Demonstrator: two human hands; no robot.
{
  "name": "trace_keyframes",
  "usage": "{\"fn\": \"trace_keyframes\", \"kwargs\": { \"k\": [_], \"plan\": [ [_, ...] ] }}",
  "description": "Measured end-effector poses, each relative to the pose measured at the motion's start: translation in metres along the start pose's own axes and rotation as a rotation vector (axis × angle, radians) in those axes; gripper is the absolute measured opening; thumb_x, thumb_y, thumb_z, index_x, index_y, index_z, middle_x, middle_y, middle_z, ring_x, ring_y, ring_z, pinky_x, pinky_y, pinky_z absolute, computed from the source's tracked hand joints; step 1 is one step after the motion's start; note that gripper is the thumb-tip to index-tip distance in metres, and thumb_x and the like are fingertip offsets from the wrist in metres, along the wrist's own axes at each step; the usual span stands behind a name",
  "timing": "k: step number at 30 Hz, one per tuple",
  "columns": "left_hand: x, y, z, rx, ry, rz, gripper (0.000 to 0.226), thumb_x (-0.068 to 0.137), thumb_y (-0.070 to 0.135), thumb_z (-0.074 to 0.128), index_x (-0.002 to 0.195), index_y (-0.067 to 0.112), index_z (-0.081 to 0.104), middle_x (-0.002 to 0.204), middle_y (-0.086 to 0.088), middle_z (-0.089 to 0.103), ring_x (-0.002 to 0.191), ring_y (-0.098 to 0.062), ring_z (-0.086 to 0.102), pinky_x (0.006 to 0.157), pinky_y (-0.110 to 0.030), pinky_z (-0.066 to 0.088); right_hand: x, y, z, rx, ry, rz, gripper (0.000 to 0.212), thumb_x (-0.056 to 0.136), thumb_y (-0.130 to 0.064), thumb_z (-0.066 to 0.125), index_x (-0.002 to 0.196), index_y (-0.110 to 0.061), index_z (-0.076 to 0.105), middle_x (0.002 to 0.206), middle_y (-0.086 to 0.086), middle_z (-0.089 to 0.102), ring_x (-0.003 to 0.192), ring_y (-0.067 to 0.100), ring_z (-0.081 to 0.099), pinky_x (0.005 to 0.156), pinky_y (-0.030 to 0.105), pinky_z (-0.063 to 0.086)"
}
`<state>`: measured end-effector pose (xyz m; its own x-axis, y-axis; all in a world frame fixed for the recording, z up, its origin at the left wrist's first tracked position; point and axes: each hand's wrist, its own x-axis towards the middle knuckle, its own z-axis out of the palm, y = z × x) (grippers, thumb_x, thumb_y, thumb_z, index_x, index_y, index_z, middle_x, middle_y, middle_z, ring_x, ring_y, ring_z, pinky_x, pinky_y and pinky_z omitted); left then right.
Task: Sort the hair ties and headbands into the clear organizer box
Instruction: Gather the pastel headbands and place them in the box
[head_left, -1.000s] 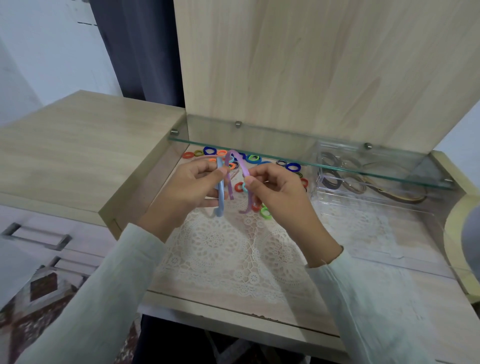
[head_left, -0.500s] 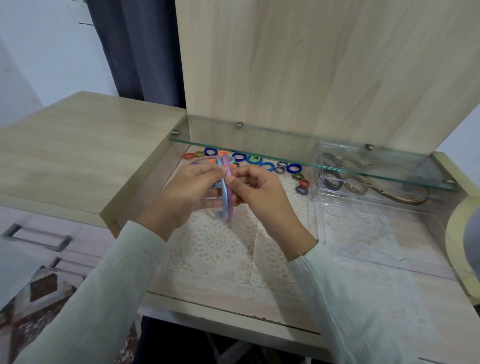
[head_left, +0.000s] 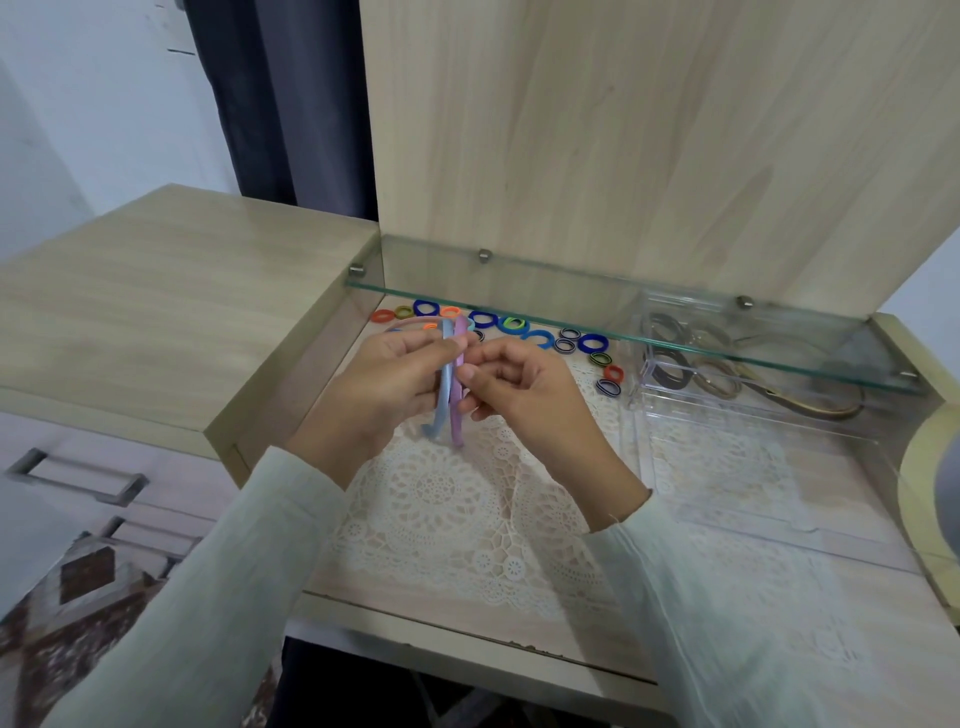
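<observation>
- I see two thin plastic headbands held side by side above the lace doily: a pale blue headband (head_left: 442, 395) and a lilac headband (head_left: 457, 402), both roughly upright with their tips pointing down.
- My left hand (head_left: 387, 387) has its grip pinching the blue band near the top, thumb over fingers; my right hand (head_left: 519, 387) pinches the lilac band from the other side, fingers curled in.
- The two bands lie almost touching, so I judge the step in hand is pairing them into one bundle before they go into the box.
- Behind the hands, a row of small coloured elastic hair ties (head_left: 540, 338) lies unsorted along the back of the surface, under the glass shelf (head_left: 779, 338).
- The clear acrylic organizer box (head_left: 753, 467) sits to the right; its rear compartments hold dark and tan rings and a brown headband (head_left: 810, 408), while the large front compartment looks empty.
- The next move calls for one hand to keep both bands together and carry them right, clear of the shelf edge, into the long compartment.
</observation>
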<state>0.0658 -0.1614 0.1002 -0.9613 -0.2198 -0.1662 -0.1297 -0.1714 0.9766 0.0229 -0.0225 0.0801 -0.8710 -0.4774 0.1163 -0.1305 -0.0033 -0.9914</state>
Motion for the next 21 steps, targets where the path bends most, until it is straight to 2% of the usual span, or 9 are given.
{"fn": "trace_keyframes", "kwargs": {
  "k": [5, 7, 10, 12, 14, 16, 17, 19, 21],
  "plan": [
    [0.002, -0.001, -0.004, -0.059, 0.021, 0.019, 0.015, 0.097, 0.012, 0.058, 0.103, 0.011, 0.072, 0.101, -0.005, 0.076, 0.090, -0.018, 0.074, 0.076, -0.026, 0.060, -0.001, 0.003, -0.010, 0.002, 0.028, 0.026, 0.016, 0.098, -0.010, 0.052, 0.097, -0.001, 0.065, 0.079, 0.003, 0.072, 0.068, 0.013, 0.066, 0.057, 0.019, 0.049],
    [0.002, -0.001, -0.005, -0.072, 0.032, 0.016, 0.017, 0.097, 0.014, 0.057, 0.107, 0.011, 0.070, 0.104, -0.003, 0.076, 0.094, -0.016, 0.073, 0.078, -0.026, 0.060, 0.003, 0.008, -0.015, -0.027, 0.084, 0.053, 0.017, 0.098, -0.012, 0.051, 0.095, -0.003, 0.065, 0.080, 0.003, 0.073, 0.071, 0.015, 0.066, 0.059, 0.023, 0.049],
    [0.000, 0.000, -0.007, -0.098, 0.032, 0.005, 0.020, 0.097, 0.014, 0.057, 0.113, 0.009, 0.068, 0.104, -0.002, 0.076, 0.090, -0.014, 0.074, 0.073, -0.022, 0.059, 0.016, 0.025, -0.022, -0.151, 0.160, 0.088, 0.015, 0.097, -0.016, 0.052, 0.093, -0.013, 0.066, 0.085, 0.004, 0.074, 0.078, 0.017, 0.068, 0.064, 0.036, 0.052],
    [-0.002, 0.000, -0.009, -0.114, 0.036, -0.001, 0.021, 0.097, 0.013, 0.057, 0.114, 0.007, 0.068, 0.103, -0.003, 0.076, 0.088, -0.014, 0.074, 0.069, -0.021, 0.058, 0.026, 0.039, -0.026, -0.317, 0.196, 0.065, 0.015, 0.096, -0.017, 0.052, 0.097, -0.016, 0.067, 0.091, 0.000, 0.072, 0.088, 0.018, 0.067, 0.072, 0.033, 0.055],
    [-0.005, -0.001, -0.012, -0.118, 0.040, 0.000, 0.021, 0.098, 0.013, 0.056, 0.113, 0.006, 0.067, 0.102, -0.003, 0.076, 0.087, -0.015, 0.074, 0.066, -0.021, 0.058, 0.034, 0.051, -0.029, -0.689, 0.176, -0.018, 0.019, 0.096, -0.021, 0.052, 0.107, -0.016, 0.066, 0.103, 0.000, 0.068, 0.097, 0.018, 0.061, 0.080, 0.030, 0.053],
    [-0.008, -0.001, -0.017, -0.127, 0.038, 0.008, 0.020, 0.098, 0.013, 0.055, 0.112, 0.007, 0.067, 0.100, -0.002, 0.076, 0.086, -0.015, 0.074, 0.065, -0.022, 0.058, 0.039, 0.061, -0.031, -1.104, 0.127, -0.119, 0.029, 0.096, -0.025, 0.050, 0.120, -0.016, 0.063, 0.119, 0.003, 0.062, 0.111, 0.022, 0.052, 0.091, 0.035, 0.046],
    [-0.010, 0.000, -0.019, -0.126, 0.039, 0.015, 0.019, 0.098, 0.013, 0.054, 0.111, 0.007, 0.067, 0.099, -0.001, 0.076, 0.086, -0.015, 0.074, 0.065, -0.022, 0.058, 0.040, 0.063, -0.030, -1.224, 0.108, -0.149, 0.034, 0.096, -0.027, 0.049, 0.126, -0.016, 0.059, 0.128, 0.004, 0.058, 0.120, 0.024, 0.047, 0.096, 0.038, 0.041],
    [-0.012, -0.001, -0.025, -0.113, 0.045, 0.019, 0.018, 0.098, 0.014, 0.054, 0.108, 0.008, 0.068, 0.100, -0.002, 0.076, 0.087, -0.015, 0.074, 0.066, -0.023, 0.059, 0.042, 0.068, -0.026, -1.324, 0.072, -0.148, 0.042, 0.097, -0.030, 0.046, 0.136, -0.017, 0.051, 0.143, 0.006, 0.046, 0.134, 0.027, 0.035, 0.106, 0.042, 0.032],
    [-0.014, -0.001, -0.031, -0.099, 0.051, 0.016, 0.018, 0.097, 0.015, 0.056, 0.109, 0.009, 0.069, 0.103, -0.003, 0.076, 0.090, -0.017, 0.074, 0.069, -0.024, 0.059, 0.045, 0.070, -0.021, -1.365, 0.048, -0.157, 0.046, 0.098, -0.033, 0.043, 0.141, -0.018, 0.044, 0.149, 0.005, 0.040, 0.140, 0.028, 0.029, 0.109, 0.043, 0.027]
  ]
}}
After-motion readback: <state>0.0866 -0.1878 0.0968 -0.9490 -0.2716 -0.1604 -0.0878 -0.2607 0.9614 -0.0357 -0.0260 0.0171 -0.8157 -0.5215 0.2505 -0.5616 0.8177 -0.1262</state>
